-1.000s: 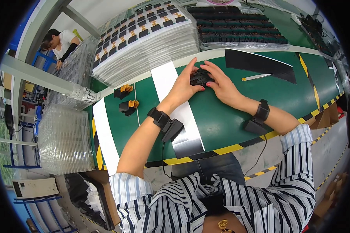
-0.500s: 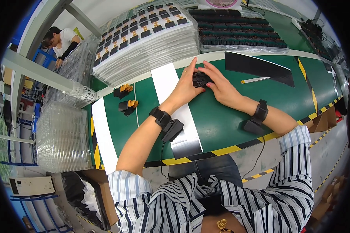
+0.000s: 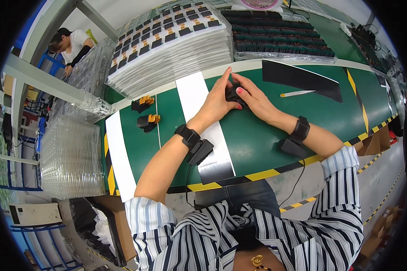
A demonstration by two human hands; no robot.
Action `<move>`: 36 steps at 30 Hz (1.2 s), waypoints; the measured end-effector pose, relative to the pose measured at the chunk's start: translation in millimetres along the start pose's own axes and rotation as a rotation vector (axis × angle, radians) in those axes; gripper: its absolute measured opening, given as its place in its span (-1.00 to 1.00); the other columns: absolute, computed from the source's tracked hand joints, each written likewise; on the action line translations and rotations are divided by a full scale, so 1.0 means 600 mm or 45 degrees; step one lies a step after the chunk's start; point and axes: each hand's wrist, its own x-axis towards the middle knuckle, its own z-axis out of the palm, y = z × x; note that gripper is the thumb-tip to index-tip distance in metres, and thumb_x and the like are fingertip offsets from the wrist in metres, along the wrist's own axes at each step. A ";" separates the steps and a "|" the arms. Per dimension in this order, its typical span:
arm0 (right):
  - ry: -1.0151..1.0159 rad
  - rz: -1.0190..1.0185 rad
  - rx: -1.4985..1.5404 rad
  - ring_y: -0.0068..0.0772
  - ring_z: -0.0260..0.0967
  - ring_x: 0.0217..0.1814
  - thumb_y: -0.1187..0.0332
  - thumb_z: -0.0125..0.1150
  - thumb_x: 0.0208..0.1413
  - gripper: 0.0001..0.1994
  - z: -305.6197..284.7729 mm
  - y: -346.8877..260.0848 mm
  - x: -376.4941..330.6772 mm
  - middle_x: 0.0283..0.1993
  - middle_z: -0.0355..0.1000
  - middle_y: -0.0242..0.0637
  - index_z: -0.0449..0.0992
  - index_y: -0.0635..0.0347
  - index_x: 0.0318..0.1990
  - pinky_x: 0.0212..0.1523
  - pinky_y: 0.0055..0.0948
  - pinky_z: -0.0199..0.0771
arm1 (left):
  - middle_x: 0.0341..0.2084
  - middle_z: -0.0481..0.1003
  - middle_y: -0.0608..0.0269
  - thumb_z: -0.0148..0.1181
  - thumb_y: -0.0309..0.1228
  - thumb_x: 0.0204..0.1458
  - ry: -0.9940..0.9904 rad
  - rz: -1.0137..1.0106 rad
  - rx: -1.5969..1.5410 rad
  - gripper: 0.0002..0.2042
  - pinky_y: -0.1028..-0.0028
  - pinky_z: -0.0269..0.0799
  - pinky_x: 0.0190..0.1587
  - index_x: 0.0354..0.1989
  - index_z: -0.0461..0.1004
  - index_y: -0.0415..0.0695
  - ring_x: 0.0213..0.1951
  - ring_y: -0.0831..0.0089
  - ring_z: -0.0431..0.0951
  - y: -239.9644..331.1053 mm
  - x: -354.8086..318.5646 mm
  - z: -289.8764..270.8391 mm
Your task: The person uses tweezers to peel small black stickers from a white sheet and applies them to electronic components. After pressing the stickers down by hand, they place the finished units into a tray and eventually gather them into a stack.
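The bundle (image 3: 232, 94) is black, its outline partly hidden. The left hand (image 3: 217, 100) and right hand (image 3: 258, 102), half curled, clasp it.

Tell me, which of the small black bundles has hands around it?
The black bundle between the left hand and right hand; the rear orange-and-black bundle and front orange-and-black bundle lie untouched at left.

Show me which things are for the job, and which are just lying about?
In the job:
- black bundle, between left hand and right hand
- probably the black-and-orange piles

Seemingly just lying about, untouched:
- pointed tool
- black sheet
- clear trays
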 end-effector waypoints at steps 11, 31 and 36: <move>0.073 -0.172 -0.376 -0.43 0.20 0.03 0.45 0.08 0.06 -0.60 -0.016 -0.019 -0.028 0.04 0.19 -0.23 0.23 0.17 0.09 0.02 -0.51 0.23 | -0.15 0.27 0.13 0.38 -0.58 -0.35 0.015 -0.100 -0.175 -0.02 0.42 0.27 0.00 0.29 -0.11 0.01 -0.10 0.29 0.32 -0.024 0.003 -0.011; 0.037 -0.537 -0.953 -0.21 0.27 -0.03 0.47 0.15 -0.04 -0.60 -0.010 -0.036 -0.009 0.02 0.19 -0.19 0.31 0.19 0.02 -0.07 -0.38 0.34 | -0.03 0.18 0.04 0.46 -0.51 -0.45 -0.095 0.039 0.035 0.18 0.35 0.21 0.09 0.31 -0.37 0.06 0.00 0.17 0.26 -0.001 -0.003 -0.005; -0.089 -0.384 -0.606 -0.11 0.21 0.05 0.37 0.18 -0.05 -0.57 -0.007 -0.011 0.002 0.06 0.19 -0.16 0.30 0.16 0.03 0.06 -0.31 0.22 | 0.00 0.16 0.01 0.47 -0.48 -0.45 -0.082 0.078 0.041 0.19 0.35 0.19 0.11 0.30 -0.39 0.02 0.04 0.13 0.23 0.000 -0.007 -0.009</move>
